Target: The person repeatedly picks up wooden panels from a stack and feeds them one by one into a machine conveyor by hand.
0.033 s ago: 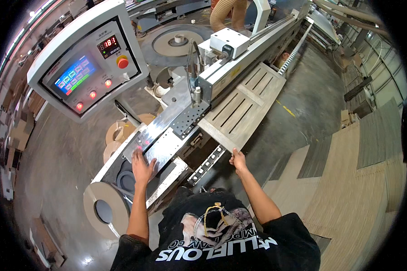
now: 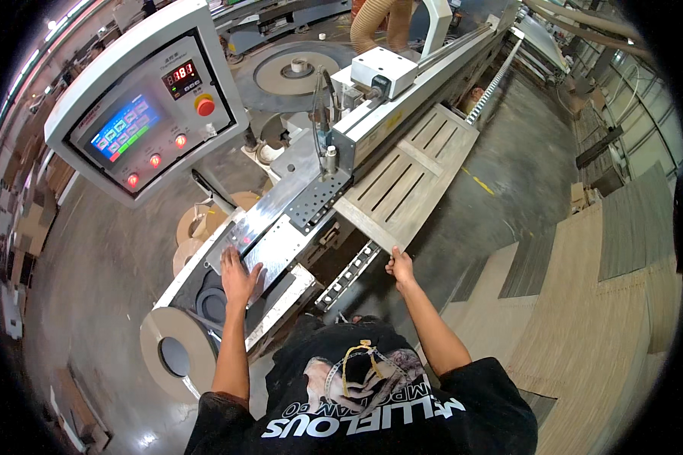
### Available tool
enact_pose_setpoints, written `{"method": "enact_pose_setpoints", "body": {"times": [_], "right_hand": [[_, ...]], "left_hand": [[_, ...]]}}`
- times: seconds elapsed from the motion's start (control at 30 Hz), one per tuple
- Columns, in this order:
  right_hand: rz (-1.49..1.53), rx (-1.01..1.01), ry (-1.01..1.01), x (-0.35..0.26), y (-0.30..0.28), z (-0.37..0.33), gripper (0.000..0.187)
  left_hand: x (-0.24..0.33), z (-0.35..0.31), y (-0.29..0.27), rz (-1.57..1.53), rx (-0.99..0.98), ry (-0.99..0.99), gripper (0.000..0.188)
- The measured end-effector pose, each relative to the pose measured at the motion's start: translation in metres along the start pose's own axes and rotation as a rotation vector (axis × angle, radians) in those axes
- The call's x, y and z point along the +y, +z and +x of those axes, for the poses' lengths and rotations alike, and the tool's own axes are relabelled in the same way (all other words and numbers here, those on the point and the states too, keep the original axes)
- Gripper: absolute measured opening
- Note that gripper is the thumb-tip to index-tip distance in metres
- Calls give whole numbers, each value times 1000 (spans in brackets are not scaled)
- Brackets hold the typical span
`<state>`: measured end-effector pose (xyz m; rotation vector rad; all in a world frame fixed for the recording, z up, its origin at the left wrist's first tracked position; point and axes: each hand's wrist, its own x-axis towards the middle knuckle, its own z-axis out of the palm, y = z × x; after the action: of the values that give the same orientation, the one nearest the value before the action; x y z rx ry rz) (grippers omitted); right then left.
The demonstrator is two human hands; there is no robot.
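My left hand (image 2: 238, 280) rests with fingers spread on the metal bed (image 2: 270, 256) of an edge banding machine (image 2: 425, 83). Beside it, on the near end of the machine, sits a large roll of beige edge tape (image 2: 193, 353). At the near corner of a wood-grain slotted panel (image 2: 370, 218), my right hand (image 2: 400, 267) is closed on the edge, with the thumb on top. Long dark slots run along this panel, and plain bands cross it. Its left side lies against the machine, while its far end reaches a row of rollers (image 2: 493, 85).
A control panel (image 2: 148, 98) with a lit screen and a red knob stands at the upper left. To the right lie stacks of wood-grain boards (image 2: 569, 303). A short roller rail (image 2: 349, 277) juts out below the panel. More tape rolls (image 2: 192, 227) sit behind the machine.
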<state>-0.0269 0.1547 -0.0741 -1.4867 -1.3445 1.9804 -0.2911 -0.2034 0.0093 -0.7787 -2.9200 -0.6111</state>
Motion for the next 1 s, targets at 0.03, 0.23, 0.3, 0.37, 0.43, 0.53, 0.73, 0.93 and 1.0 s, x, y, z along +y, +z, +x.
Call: {"method": "enact_pose_setpoints", "body": {"times": [0.03, 0.23, 0.3, 0.37, 0.43, 0.53, 0.73, 0.93, 1.0], "right_hand": [[55, 12, 34, -6, 4, -1, 35], [236, -218, 204, -4, 17, -43, 26], [220, -261, 212, -1, 13, -66, 26], [243, -230, 299, 7, 7, -84, 28], [296, -182, 301, 13, -6, -94, 29], [410, -107, 296, 14, -29, -103, 30], [7, 144, -211, -43, -52, -167, 25], [-774, 409, -572, -118, -69, -257, 34], [-950, 552, -605, -144, -75, -291, 32]], "left_hand": [[-7, 9, 5, 28, 12, 23, 92], [-16, 29, 37, 209, 27, 62, 101], [-16, 30, 40, 208, 74, 60, 95], [-20, 32, 38, 176, 62, 64, 94], [-19, 34, 34, 149, 67, 83, 87], [-15, 36, 34, 169, 131, 129, 81], [-19, 36, 33, 108, 147, 141, 73], [-21, 36, 36, 113, 150, 138, 74], [-23, 35, 36, 100, 143, 142, 73]]}}
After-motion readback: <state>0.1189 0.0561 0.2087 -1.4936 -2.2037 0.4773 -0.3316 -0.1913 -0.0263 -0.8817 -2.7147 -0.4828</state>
